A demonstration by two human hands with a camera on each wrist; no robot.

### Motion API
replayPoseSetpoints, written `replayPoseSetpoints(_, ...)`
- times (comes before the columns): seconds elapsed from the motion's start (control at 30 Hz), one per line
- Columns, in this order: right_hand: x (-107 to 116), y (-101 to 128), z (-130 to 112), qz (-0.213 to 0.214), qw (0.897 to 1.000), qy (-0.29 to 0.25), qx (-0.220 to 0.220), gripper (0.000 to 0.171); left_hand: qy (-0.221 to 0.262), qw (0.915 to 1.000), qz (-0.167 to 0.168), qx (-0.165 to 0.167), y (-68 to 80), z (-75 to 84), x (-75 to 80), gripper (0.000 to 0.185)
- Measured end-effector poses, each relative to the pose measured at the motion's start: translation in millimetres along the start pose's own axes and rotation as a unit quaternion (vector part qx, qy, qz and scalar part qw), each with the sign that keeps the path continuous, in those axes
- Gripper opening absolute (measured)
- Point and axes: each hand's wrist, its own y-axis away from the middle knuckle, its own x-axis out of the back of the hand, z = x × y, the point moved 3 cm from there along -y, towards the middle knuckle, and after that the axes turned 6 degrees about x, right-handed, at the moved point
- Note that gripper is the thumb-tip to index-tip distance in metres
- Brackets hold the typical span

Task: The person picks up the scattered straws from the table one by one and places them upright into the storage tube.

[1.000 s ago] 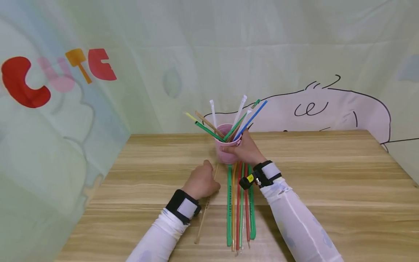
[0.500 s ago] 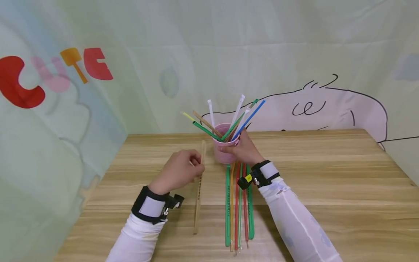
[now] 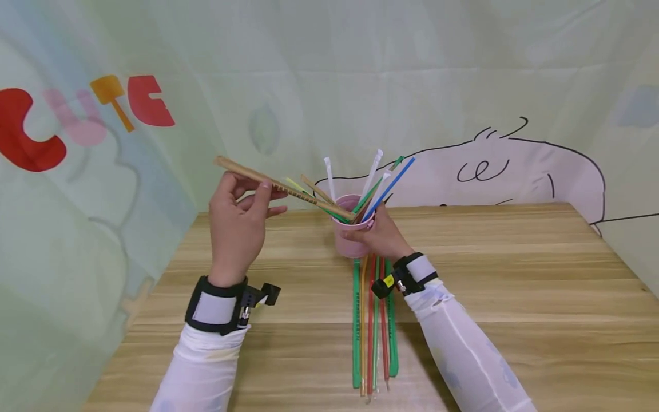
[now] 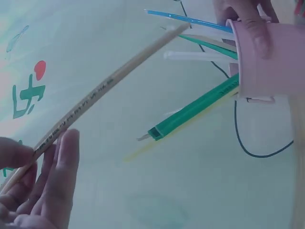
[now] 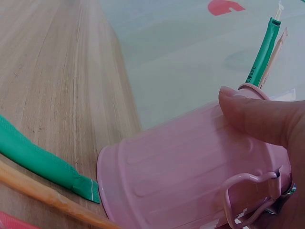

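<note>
My left hand [image 3: 237, 226] pinches a long straw in a tan paper wrapper [image 3: 288, 190] between thumb and fingers, raised above the table and slanting down to the right. Dark printing runs along the wrapper. In the head view its far end overlaps the mouth of a pink bucket [image 3: 346, 243]; the left wrist view shows that end [image 4: 178, 29] apart from the rim. My right hand [image 3: 387, 236] grips the bucket's right side, thumb across its front near the rim. Several straws stand in the bucket, among them a blue straw [image 3: 393, 186] and a green-wrapped straw [image 4: 198, 107].
Several wrapped straws lie side by side in front of the bucket, including a green one [image 3: 356, 326], an orange one [image 3: 363, 332] and a red one [image 3: 370, 337]. The wooden table [image 3: 515, 286] meets a printed cloth [image 3: 437, 86] behind it.
My left hand has picked up the tan-wrapped straw from the table and lifted it up and left, tilting it toward the bucket. My right hand keeps its hold on the bucket.
</note>
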Motion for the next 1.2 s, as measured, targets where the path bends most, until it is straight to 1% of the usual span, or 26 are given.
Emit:
replayPoseSetpoints(0.07,1,0,1,0.003,1.000,0.009,-0.006,0.094,0.007,0.9999,0.013,-0.005,-2.5,-4.9,-2.9,0.020)
replayPoseSetpoints(0.13,1,0,1,0.006,1.000,0.007,-0.004,0.094,0.003,0.9999,0.016,-0.001,-3.9,-13.2,-7.4,0.019)
replayPoseSetpoints(0.33,-1,-2,5,0.010,1.000,-0.014,0.011,0.089,-0.021,0.9991,0.005,0.037,-3.9,-44.8,-24.5,0.020)
replayPoseSetpoints(0.47,-1,-2,6,0.009,1.000,-0.009,0.015,0.088,-0.043,0.9974,-0.007,0.058,-4.9,-59.8,-36.0,0.020)
replayPoseSetpoints(0.7,-1,-5,7,0.006,1.000,-0.017,0.023,0.089,-0.052,0.9961,-0.021,0.068,-9.4,-72.7,-49.4,0.020)
replayPoseSetpoints(0.9,0,-5,7,0.011,1.000,-0.009,0.022,0.092,-0.063,0.9938,-0.031,0.087,-14.5,-81.9,-59.1,0.021)
replayPoseSetpoints(1.07,-1,-5,8,0.011,1.000,-0.007,0.021,0.093,-0.086,0.9898,-0.045,0.105,-16.8,-92.1,-64.3,0.021)
replayPoseSetpoints(1.2,0,-4,7,0.012,1.000,-0.010,0.021,0.092,-0.109,0.9863,-0.051,0.113,-17.0,-100.2,-65.2,0.027)
